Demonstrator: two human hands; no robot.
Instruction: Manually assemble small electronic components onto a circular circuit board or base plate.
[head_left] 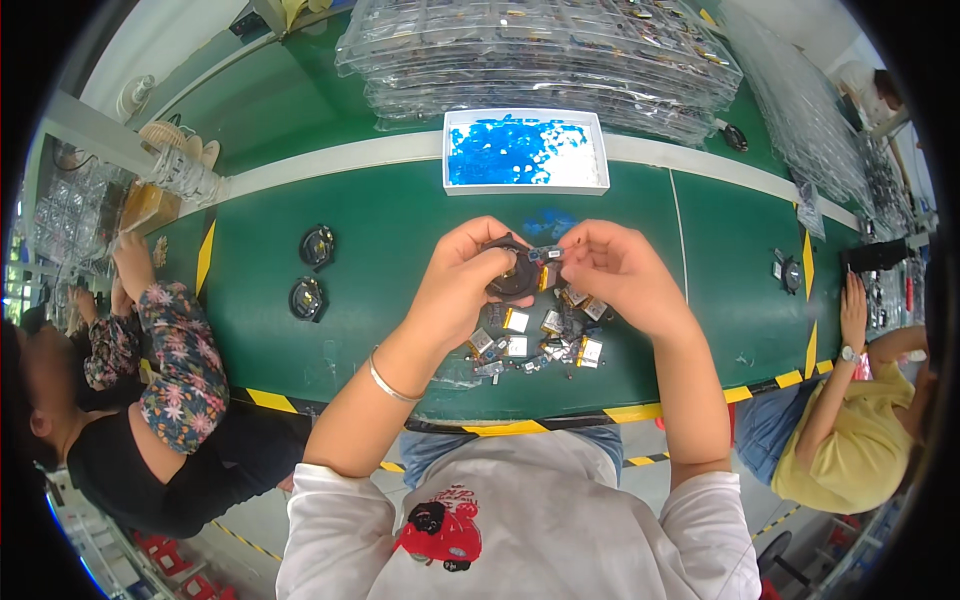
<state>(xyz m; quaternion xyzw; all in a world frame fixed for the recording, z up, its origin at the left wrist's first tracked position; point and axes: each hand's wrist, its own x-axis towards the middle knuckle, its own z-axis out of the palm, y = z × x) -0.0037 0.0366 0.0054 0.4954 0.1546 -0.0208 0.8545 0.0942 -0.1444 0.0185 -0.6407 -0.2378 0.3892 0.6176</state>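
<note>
The green counter point(400, 225) carries a white tray point(525, 185), stacked clear trays point(540, 50), two black housings point(312, 272), and small batteries point(540, 335).

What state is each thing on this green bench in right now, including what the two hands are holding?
left hand: closed around the round black part
round black part: held up off the bench
right hand: pinching a small component at the part
small silver cells: lying loose in a pile
two black round parts: resting on the bench, untouched
white tray: open, holding blue scraps
clear tray stacks: piled up
</note>
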